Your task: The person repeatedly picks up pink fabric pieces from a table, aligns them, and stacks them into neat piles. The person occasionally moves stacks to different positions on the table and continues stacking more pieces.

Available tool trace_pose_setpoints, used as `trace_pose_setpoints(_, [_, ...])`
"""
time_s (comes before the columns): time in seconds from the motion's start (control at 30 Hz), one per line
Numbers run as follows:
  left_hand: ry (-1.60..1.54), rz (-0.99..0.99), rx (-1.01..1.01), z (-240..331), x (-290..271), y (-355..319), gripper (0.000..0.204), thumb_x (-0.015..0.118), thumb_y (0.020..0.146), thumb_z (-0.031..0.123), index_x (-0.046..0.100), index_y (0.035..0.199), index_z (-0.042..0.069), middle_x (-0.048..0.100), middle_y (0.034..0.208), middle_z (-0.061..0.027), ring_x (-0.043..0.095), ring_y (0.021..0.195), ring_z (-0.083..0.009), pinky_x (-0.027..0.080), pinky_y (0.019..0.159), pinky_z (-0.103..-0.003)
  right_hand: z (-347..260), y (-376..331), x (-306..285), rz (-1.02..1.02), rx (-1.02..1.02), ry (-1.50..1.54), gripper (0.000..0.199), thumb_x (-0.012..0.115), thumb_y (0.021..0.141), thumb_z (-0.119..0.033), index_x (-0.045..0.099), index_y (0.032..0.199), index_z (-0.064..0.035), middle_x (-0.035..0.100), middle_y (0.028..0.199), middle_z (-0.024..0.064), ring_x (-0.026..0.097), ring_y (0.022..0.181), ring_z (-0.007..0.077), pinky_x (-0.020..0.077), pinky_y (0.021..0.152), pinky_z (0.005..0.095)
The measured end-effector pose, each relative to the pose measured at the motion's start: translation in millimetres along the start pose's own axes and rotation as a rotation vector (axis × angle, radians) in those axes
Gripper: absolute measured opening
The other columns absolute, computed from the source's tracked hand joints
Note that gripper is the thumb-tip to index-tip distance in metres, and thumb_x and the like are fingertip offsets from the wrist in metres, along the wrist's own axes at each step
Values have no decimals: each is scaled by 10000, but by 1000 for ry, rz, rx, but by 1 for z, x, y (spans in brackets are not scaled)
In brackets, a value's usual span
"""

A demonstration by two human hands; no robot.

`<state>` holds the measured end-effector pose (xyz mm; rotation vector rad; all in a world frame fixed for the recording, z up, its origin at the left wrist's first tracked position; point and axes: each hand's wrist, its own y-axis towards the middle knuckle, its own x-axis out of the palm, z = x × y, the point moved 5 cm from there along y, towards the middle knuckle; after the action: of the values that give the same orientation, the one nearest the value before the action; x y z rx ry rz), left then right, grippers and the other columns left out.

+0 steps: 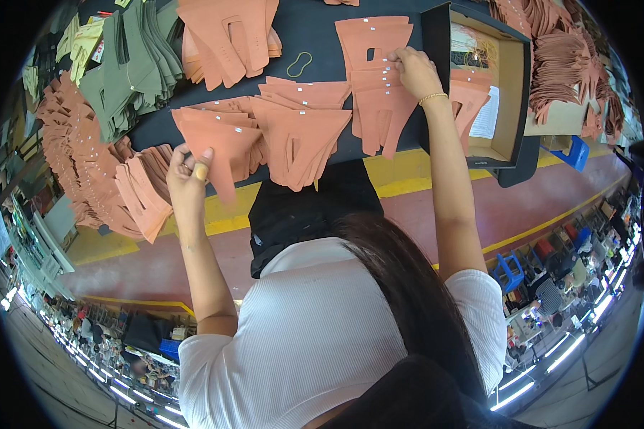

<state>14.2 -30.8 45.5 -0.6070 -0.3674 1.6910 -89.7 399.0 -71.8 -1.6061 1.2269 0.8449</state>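
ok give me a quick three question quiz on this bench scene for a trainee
1. True or false: the left hand holds a green cut piece.
2. Which hand rests on the stack of orange pieces beside the open box?
A. left
B. right
C. neither
3. Fill in: the loose rubber band lies on the dark ______.

Key:
1. False. Its grip is on an orange piece; the green pieces lie in a pile further back on the left.
2. B, the right hand.
3. table
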Motion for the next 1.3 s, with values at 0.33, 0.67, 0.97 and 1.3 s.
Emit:
trace_pose_setpoints(0.33, [241, -63, 127, -16, 101, 22, 423, 683, 864, 72, 508, 1235, -32, 586, 1191, -174, 600, 1015, -216, 492, 851, -335, 1, 13, 3, -204, 10, -119, 136, 588, 901, -154, 695, 968, -102, 667, 1048, 78, 598, 1040, 297, 417, 912, 509])
trace_pose_setpoints(0.67, [836, -360, 955, -12, 290, 48, 362, 669, 796, 149, 639, 1150, 74, 583, 1142, -123, 521, 1115, -300, 383, 922, -426, 12, 7, 1, -354, -42, -79, 220, 508, 965, -263, 601, 1055, -85, 689, 986, 163, 633, 982, 393, 459, 853, 519])
trace_pose_setpoints(0.97, [975, -338, 983, -28, 319, 62, 275, 640, 833, 215, 719, 1064, 90, 618, 1169, -129, 529, 1117, -277, 361, 906, -398, 9, 3, 3, -302, -53, -29, 191, 514, 922, -152, 655, 1048, -126, 690, 1019, 178, 659, 948, 374, 501, 843, 480])
trace_pose_setpoints(1.3, [999, -302, 1010, -23, 319, 53, 204, 584, 828, 151, 727, 965, 103, 599, 1050, -97, 531, 1063, -262, 367, 873, -400, -66, -10, -116, 351, -201, -300, 215, 573, 822, -14, 676, 988, -105, 680, 825, 118, 647, 784, 314, 513, 710, 427])
